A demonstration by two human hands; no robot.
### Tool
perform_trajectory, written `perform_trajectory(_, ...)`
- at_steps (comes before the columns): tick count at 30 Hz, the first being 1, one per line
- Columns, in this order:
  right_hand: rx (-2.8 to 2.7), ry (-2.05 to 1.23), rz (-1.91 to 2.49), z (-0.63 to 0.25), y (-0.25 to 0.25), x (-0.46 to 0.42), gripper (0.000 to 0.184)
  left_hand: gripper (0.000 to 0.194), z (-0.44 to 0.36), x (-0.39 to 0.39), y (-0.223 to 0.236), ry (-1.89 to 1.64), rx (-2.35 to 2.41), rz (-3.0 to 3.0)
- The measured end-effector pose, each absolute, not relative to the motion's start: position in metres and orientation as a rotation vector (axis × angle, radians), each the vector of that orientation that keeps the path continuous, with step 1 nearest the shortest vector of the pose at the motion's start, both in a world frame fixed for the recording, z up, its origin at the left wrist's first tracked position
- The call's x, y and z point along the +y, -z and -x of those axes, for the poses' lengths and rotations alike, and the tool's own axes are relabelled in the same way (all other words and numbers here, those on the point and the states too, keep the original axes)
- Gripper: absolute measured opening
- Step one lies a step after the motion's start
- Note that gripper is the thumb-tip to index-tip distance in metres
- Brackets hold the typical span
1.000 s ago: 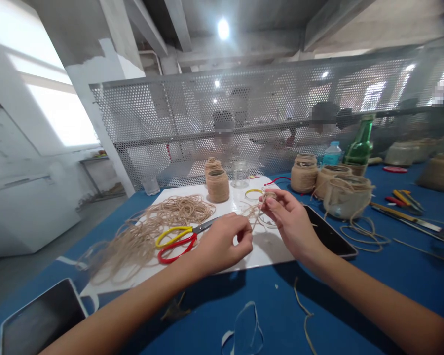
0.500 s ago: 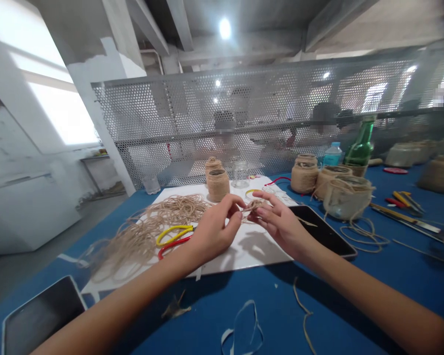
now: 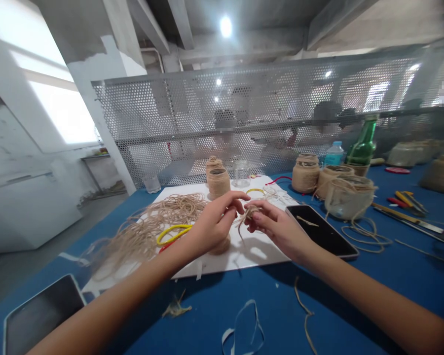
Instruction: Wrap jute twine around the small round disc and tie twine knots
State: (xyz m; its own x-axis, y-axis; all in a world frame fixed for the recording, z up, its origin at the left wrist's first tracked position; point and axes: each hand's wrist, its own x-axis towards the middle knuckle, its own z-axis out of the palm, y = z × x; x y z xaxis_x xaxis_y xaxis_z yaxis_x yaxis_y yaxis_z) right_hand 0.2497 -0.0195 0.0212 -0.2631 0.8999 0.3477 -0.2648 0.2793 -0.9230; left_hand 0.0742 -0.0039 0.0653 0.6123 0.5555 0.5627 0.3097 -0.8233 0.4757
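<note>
My right hand (image 3: 277,226) pinches a small looped bundle of jute twine (image 3: 250,213) in its fingertips, with a loose end hanging down. Just left of the bundle hovers my left hand (image 3: 219,222), its fingers curved and apart, with nothing visible in them. Under the left hand, a twine-wrapped object (image 3: 221,245) shows in part on the white board (image 3: 207,268). A big heap of loose twine (image 3: 173,209) lies left of that hand. Scissors with yellow and red handles (image 3: 173,233) are partly covered by the left forearm.
Behind the hands stand a twine-wrapped jar (image 3: 219,184) and a clear glass jar (image 3: 241,173). Further right are several wrapped jars (image 3: 305,176), a green bottle (image 3: 361,143), a dark tablet (image 3: 321,231) and pliers (image 3: 410,201). Another dark device (image 3: 40,315) lies front left.
My left hand has come away from the twine bundle, its fingers lifting slightly. The right hand has turned and lowered a little with the bundle, and a twine end now dangles. A wrapped object shows below.
</note>
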Motion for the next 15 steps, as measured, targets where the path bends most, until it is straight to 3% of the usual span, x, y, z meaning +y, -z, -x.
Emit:
perform_trajectory(7,-1.407,-1.394,0.62,-0.2464,-0.0182,-0.0205,0.017,0.009,-0.0747,0.0046,-0.0627,-0.979,0.572,-2.664)
perform_trajectory(15,-1.401,-1.427,0.628,-0.2476,-0.0164,-0.0189,0.022,0.005,-0.0731,0.0077,-0.0591,-1.035,0.788,-2.558)
